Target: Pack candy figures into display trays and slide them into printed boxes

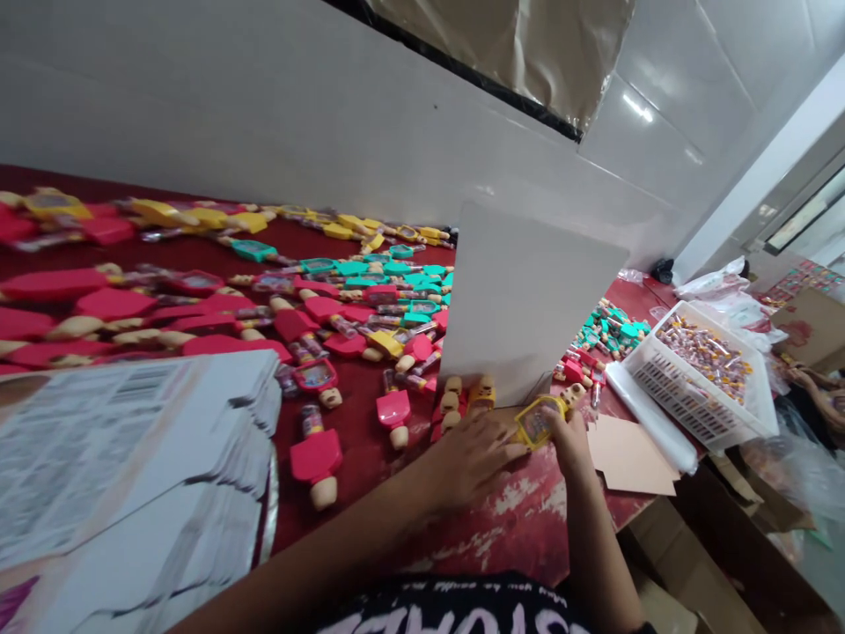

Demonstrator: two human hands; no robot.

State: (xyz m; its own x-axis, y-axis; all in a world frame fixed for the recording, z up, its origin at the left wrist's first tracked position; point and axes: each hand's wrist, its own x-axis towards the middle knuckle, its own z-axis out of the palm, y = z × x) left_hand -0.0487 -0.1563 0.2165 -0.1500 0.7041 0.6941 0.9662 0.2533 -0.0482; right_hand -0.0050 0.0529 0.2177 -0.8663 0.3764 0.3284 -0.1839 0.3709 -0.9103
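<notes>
A small yellow toy [533, 423] with a clear window and a bear-like head lies between my two hands above an open carton. My right hand [569, 440] is closed on its head end, thumb along the side. From the other side, my left hand [466, 462] has its fingers at the toy's lower left end, which they partly cover. Inside the carton, whose raised white flap [521, 308] stands upright behind my hands, sit several toy heads [451, 401] in a column and another yellow toy [481, 394]. Two pink toys [315, 456] lie left of my left forearm.
Many pink, green and yellow toys [422, 280] cover the red table [528, 519]. A stack of printed flat cartons [151, 475] fills the left front. To the right are a tan cardboard sheet [630, 453], a plastic roll [650, 418] and a white basket [693, 414] of filled tubes. Another person's hand [805, 387] shows at far right.
</notes>
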